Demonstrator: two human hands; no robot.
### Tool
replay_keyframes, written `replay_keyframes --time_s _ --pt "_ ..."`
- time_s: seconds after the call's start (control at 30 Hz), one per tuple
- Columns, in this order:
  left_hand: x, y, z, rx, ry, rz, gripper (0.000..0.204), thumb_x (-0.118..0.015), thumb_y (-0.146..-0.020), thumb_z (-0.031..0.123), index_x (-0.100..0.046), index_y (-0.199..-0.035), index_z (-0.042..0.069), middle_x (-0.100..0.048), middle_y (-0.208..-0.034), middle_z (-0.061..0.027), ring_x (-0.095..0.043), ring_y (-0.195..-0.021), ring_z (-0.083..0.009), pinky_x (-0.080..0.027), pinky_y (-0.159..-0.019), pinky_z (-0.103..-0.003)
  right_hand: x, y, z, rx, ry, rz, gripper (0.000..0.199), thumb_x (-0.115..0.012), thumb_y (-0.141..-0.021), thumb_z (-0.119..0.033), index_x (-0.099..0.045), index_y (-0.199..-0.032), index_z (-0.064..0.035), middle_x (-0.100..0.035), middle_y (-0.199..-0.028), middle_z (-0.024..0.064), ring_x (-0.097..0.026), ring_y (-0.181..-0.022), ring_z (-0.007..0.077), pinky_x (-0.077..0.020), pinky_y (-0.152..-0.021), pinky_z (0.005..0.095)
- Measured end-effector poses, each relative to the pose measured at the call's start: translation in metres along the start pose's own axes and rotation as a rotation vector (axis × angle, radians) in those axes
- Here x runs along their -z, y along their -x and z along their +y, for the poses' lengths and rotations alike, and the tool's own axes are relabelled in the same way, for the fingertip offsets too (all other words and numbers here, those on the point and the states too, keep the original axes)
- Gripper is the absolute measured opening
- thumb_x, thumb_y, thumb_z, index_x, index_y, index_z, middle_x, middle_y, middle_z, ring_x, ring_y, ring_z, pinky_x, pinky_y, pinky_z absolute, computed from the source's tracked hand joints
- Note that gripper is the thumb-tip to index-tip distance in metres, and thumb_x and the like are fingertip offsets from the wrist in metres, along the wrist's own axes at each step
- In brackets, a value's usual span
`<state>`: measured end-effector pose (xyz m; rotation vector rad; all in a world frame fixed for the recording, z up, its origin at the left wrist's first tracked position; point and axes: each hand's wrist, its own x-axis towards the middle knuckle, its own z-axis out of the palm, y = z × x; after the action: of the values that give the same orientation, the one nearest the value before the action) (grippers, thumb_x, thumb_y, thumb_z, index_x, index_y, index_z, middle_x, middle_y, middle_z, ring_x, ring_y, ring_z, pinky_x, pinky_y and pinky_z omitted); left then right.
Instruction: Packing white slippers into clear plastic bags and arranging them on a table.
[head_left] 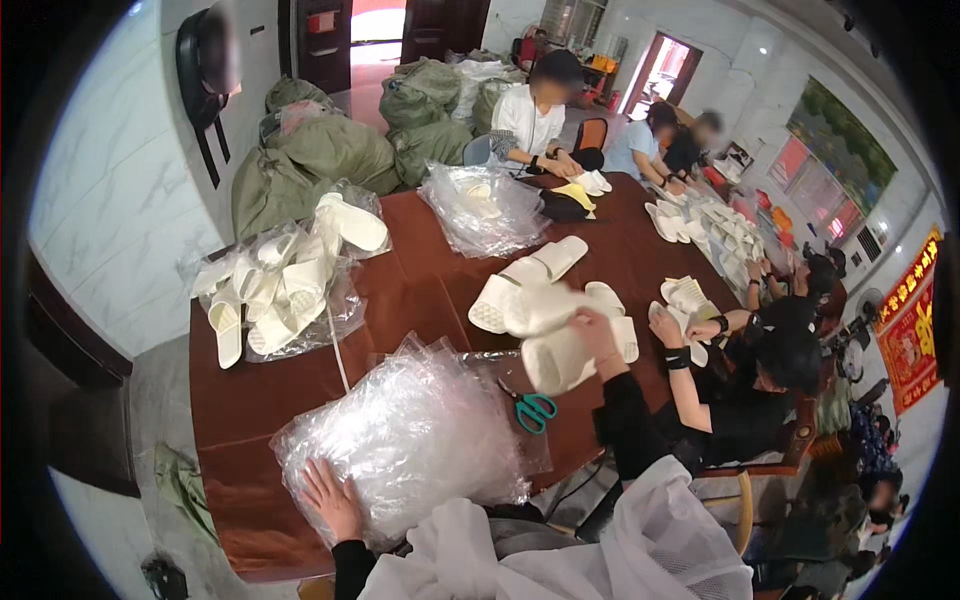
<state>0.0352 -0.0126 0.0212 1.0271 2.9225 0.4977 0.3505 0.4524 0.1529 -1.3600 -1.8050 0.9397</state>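
My left hand lies flat with fingers spread on a thick stack of clear plastic bags at the table's near edge. To the right, my right hand grips a cream slipper, sole side partly showing. Motion smears the hand and the slippers around it, so the exact hold of the fingers is hard to see. More cream slippers lie just beyond that hand. Green-handled scissors rest between the bags and the slippers.
Bagged slippers form a heap at the left of the brown table. More clear bags lie at the far side. A co-worker's hands handle slippers close on my right. Other people sit further along; green sacks stand behind.
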Motion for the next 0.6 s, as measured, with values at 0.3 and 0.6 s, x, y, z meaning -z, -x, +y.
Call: replay_keyframes --time_s 0.3,0.6 --pt "0.001 0.010 -0.023 0.010 -0.067 0.008 0.063 -0.050 -0.095 0.032 -0.030 -0.150 0.009 -0.016 -0.160 -0.0140 -0.009 -0.148 -0.0361 -0.008 -0.116 -0.057 -0.118 0.091 -0.175 0.452 0.310 -0.380 0.048 -0.059 -0.084 -0.016 -0.052 -0.127 0.0027 -0.057 -0.122 0.0215 -0.053 -0.114 0.0374 -0.0406 -0.100 0.0459" --pt "-0.007 -0.001 0.002 -0.012 -0.052 -0.066 0.058 -0.047 -0.097 0.037 -0.033 -0.149 0.013 -0.018 -0.160 -0.0120 -0.010 -0.147 -0.0365 -0.009 -0.114 -0.061 -0.209 0.191 -0.033 0.917 0.483 -0.829 0.059 -0.054 -0.092 -0.044 -0.038 -0.146 -0.0260 -0.021 -0.158 0.0110 -0.018 -0.146 0.0323 -0.0148 -0.115 0.0569"
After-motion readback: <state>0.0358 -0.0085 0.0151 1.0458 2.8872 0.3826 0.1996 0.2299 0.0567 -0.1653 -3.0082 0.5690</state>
